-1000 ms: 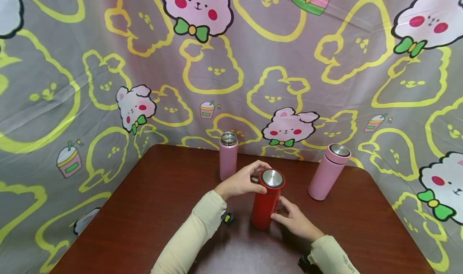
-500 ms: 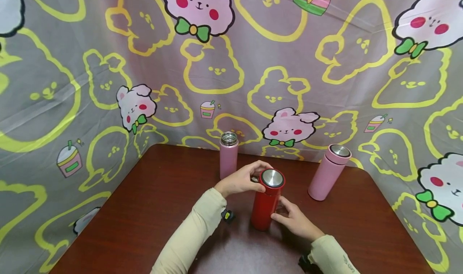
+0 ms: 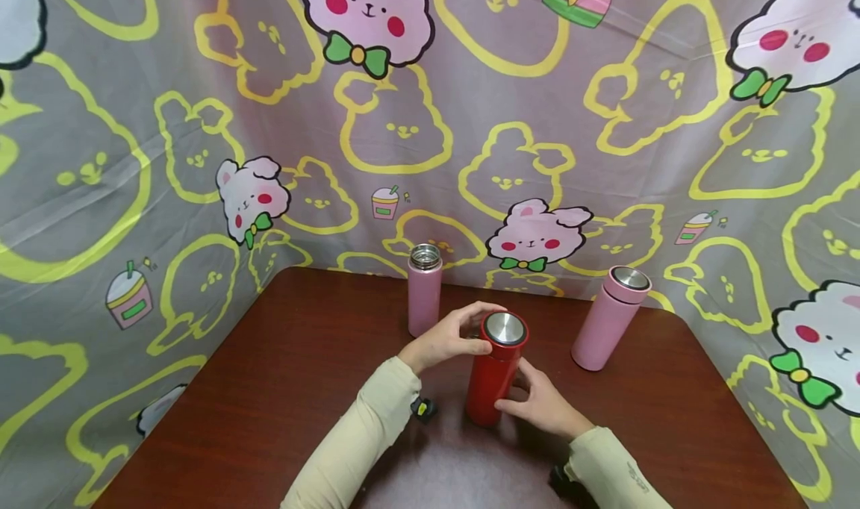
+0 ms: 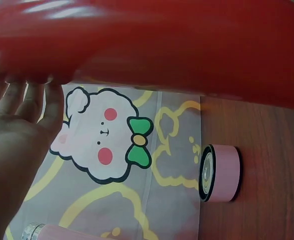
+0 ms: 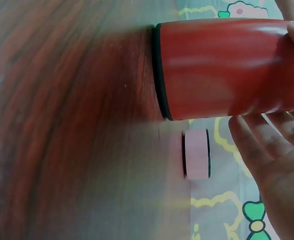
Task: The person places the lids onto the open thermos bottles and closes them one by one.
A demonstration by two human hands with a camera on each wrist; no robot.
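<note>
A red thermos (image 3: pixel 492 389) stands upright on the brown table, with a steel disc on its red lid (image 3: pixel 505 330). My left hand (image 3: pixel 449 339) grips the lid from the left, thumb in front and fingers behind. Lower down, my right hand (image 3: pixel 546 402) holds the body from the right, its thumb on the near side. The left wrist view has the left fingers (image 4: pixel 31 97) against the red wall. In the right wrist view, the right fingers (image 5: pixel 257 132) lie along the red body above its black base.
Behind the left hand stands an uncapped pink thermos (image 3: pixel 424 300). A capped pink thermos (image 3: pixel 608 322) is at the back right. A loose pink lid (image 4: pixel 222 173) lies on the table, hidden behind the red thermos in the head view. A patterned curtain (image 3: pixel 403 143) borders the table (image 3: pixel 269 389).
My right hand has shifted slightly left, its thumb further across the thermos. The left fingers have moved a little at the lid, covering the small loop beside it. The pink thermoses have stayed put.
</note>
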